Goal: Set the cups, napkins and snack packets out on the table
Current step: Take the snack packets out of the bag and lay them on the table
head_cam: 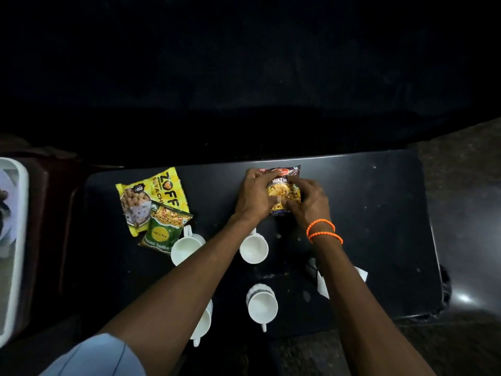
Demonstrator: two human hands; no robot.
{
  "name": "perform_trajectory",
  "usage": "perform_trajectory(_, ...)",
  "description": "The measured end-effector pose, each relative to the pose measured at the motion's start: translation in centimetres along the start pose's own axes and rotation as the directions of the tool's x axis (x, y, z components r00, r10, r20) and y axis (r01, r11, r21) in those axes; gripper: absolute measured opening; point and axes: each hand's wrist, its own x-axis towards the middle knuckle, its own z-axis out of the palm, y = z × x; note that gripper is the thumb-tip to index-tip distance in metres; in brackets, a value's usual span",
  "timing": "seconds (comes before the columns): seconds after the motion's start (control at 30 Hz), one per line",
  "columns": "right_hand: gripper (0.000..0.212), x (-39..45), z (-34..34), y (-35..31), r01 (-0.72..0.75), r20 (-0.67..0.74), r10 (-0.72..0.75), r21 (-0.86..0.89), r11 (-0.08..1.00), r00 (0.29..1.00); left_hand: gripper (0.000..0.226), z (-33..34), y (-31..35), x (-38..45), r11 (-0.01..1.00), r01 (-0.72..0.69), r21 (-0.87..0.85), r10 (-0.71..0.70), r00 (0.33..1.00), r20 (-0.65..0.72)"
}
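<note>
Sleeve (103, 356), pale with thin lines, is showing at the near left, covering the upper part of the left arm. Cup (263, 306), white and upright, is standing near the near edge of the black table (379, 213), its handle pointing toward the person; a second cup (203, 325) is sitting just left of it, partly hidden under the left forearm. Napkin (324, 286), white, is lying toward the near right of the tabletop, mostly covered by the right forearm. Two more white cups are standing mid-table: one (254, 249) between the forearms, one (185, 248) to its left, handles pointing away. Green snack packet (165, 229) is lying just beside that left cup, overlapping the near corner of a yellow snack packet (151, 202) toward the far left of the tabletop. Orange beaded bands (324, 232) are circling the right wrist. Left hand (254, 196) and right hand (309, 204) are both gripping a dark mixture packet (284, 195) near the far edge at the centre, fingers curled over its sides, the packet resting on the tabletop. White tray (16, 240) is sitting off the table's left end.
</note>
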Motion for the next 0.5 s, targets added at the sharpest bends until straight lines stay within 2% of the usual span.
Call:
perform_trajectory(0.1,0.065,-0.4,-0.8,-2.0,-0.006,-0.137,-0.007,-0.096,0.995,0.991,0.063,-2.5,0.1,-0.2,0.995,-0.028,0.096,0.02,0.997,0.076)
perform_trajectory(0.17,0.059,-1.1,-0.4,-4.6,0.06,-0.16,-0.062,-0.022,0.998,0.985,0.049,-5.7,-0.6,-1.3,0.993,-0.054,0.108,0.054,0.999,0.001)
perform_trajectory(0.27,0.046,-2.5,2.1,-9.2,0.066,0.051,-0.075,0.162,0.985,0.996,0.034,-11.4,-3.7,-4.2,0.995,-0.033,0.097,0.058,0.96,-0.274)
perform_trajectory(0.33,0.049,-3.6,4.3,-11.9,0.046,0.254,-0.094,0.188,0.981,0.963,0.023,-14.8,-6.8,-6.6,0.995,0.087,0.055,-0.054,0.896,-0.44)
perform_trajectory(0.37,0.052,-4.0,5.6,-13.0,0.044,0.335,-0.104,0.182,0.982,0.936,0.021,-16.0,-8.4,-7.8,0.985,0.169,0.022,-0.139,0.869,-0.475)
perform_trajectory(0.43,0.053,-4.5,8.1,-14.8,0.073,0.407,-0.129,0.148,0.986,0.904,0.026,-17.6,-11.5,-9.7,0.943,0.328,-0.051,-0.317,0.845,-0.431)
perform_trajectory(0.5,0.055,-4.6,10.2,-16.2,0.092,0.431,-0.124,0.094,0.991,0.894,0.034,-18.2,-13.8,-10.9,0.9,0.42,-0.114,-0.435,0.86,-0.267)
